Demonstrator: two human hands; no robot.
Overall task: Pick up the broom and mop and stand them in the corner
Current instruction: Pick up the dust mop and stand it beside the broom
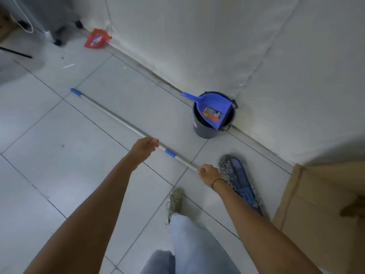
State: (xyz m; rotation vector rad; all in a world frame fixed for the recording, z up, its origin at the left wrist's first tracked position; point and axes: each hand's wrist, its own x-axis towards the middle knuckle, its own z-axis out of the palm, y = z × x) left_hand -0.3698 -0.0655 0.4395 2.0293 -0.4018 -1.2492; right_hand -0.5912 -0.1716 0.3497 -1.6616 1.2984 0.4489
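Mop pole, silver metal with blue bands (118, 120), is in both hands, slanting low across the pale tiled floor (59, 165). Left hand (145, 147) has its fingers curled closed around the shaft, just up-pole from a blue band that sits between the two grips. Right hand (207, 172) is wrapped tight around the lower end of the shaft, a thin gold bracelet (216, 181) on that wrist. Directly past the right fingers lies the flat blue mop head with its grey fringe (240, 180), down on the tiles and partly hidden by the right forearm. Beyond the left fingers the pole runs away to its blue-capped tip, out over bare floor.

Further out from the right hand, a dark round bucket (207, 131) stands against the white wall (197, 46) with a blue plastic dustpan (214, 107) propped in its mouth. Brown cardboard box (316, 204) crowds in just beside the mop head. Below the hands, a grey sneaker (174, 201) and light denim leg (189, 244) are planted on the tiles. Far off past the pole tip, a red dustpan (95, 39) leans at the wall base, beside a grey wheeled unit (51, 18).
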